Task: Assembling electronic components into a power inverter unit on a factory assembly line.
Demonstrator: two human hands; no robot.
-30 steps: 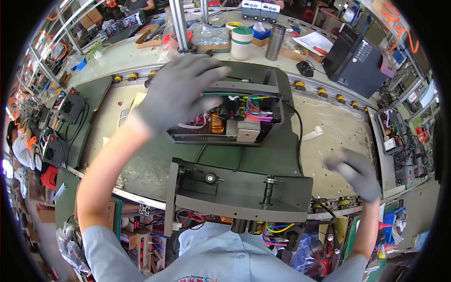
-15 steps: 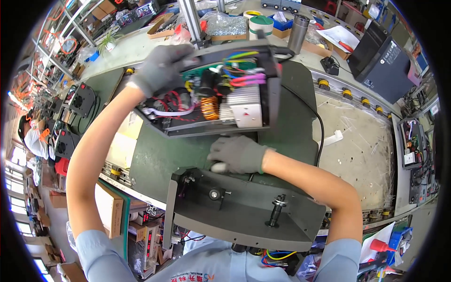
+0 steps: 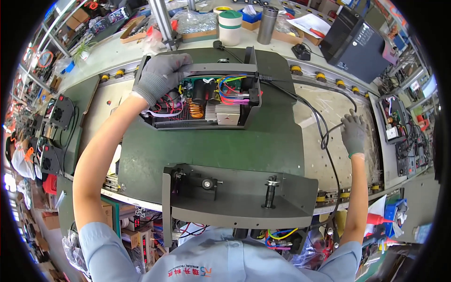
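Observation:
An opened black metal housing (image 3: 162, 124) stands on the green work board, its circuit board, copper coil (image 3: 196, 110), silver heat sink (image 3: 228, 116) and coloured wires showing. My left hand (image 3: 164, 77), in a grey glove, closes over the housing's upper edge at its left end. Far out to the right, my gloved right hand (image 3: 353, 134) is closed round a black cable (image 3: 332, 130). Loops of that cable run back toward the housing's right side. Close to my body sits a second dark grey metal housing (image 3: 244, 188) with a roller and an upright black post (image 3: 270, 191).
The green board (image 3: 211, 148) rests over a roller conveyor (image 3: 321, 76). On the back bench are a green-lidded container (image 3: 230, 28), a steel flask (image 3: 268, 26) and a black computer case (image 3: 352, 42). Similar black units stand at the left (image 3: 58, 113) and right (image 3: 392, 120).
The open housing, tilted and held up before, now stands on the board. My right hand has gone from beneath it out to the far right and now holds the cable. My left hand keeps its grip.

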